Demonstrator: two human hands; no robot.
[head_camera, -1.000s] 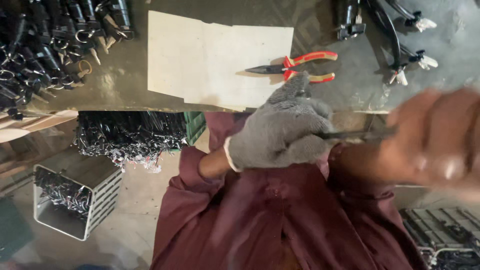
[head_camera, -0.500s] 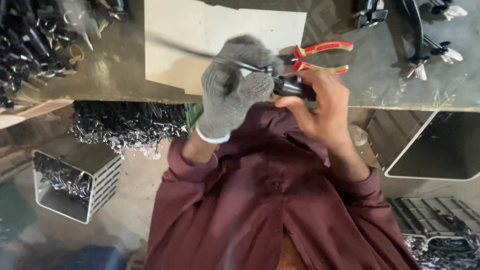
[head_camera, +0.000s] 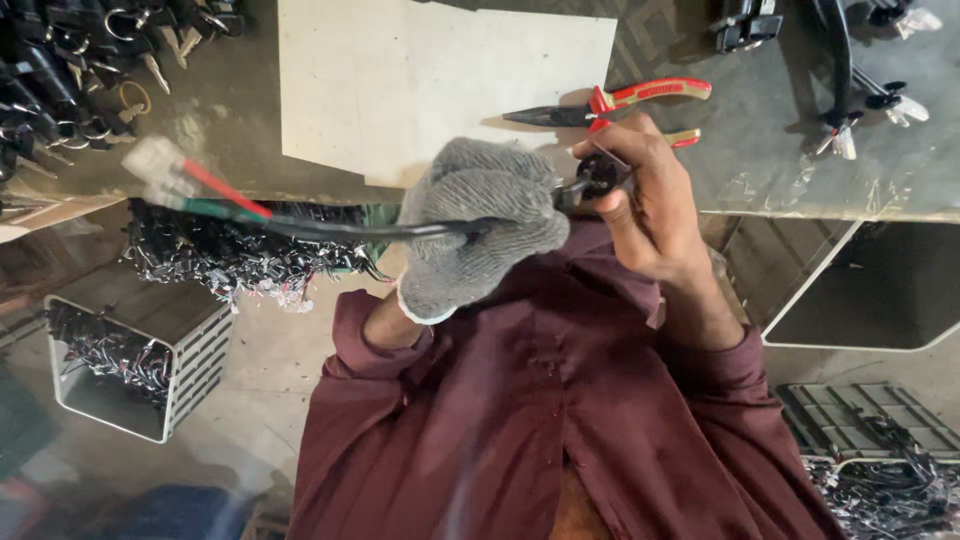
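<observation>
My left hand (head_camera: 480, 225), in a grey knit glove, is closed around a black sheathed cable (head_camera: 330, 230). The cable runs out to the left and ends in red and green wires with a white connector (head_camera: 160, 170). My bare right hand (head_camera: 650, 200) pinches a small black part (head_camera: 598, 178) at the cable's other end, right beside the glove. Both hands hover at the front edge of the workbench (head_camera: 780, 190), above my maroon shirt. Red-handled long-nose pliers (head_camera: 620, 105) lie on the bench just behind my right hand.
A white sheet (head_camera: 400, 90) lies on the bench. Several black key switches (head_camera: 70, 70) are heaped at the far left, black cable parts (head_camera: 840, 70) at the far right. Below the bench sit a wire pile (head_camera: 230, 265), a metal bin (head_camera: 120, 365) and a crate (head_camera: 880, 440).
Both hands have come in close together at the bench edge. The cable now sticks out further to the left, with its white connector in view. My right hand moved from the right to the black part.
</observation>
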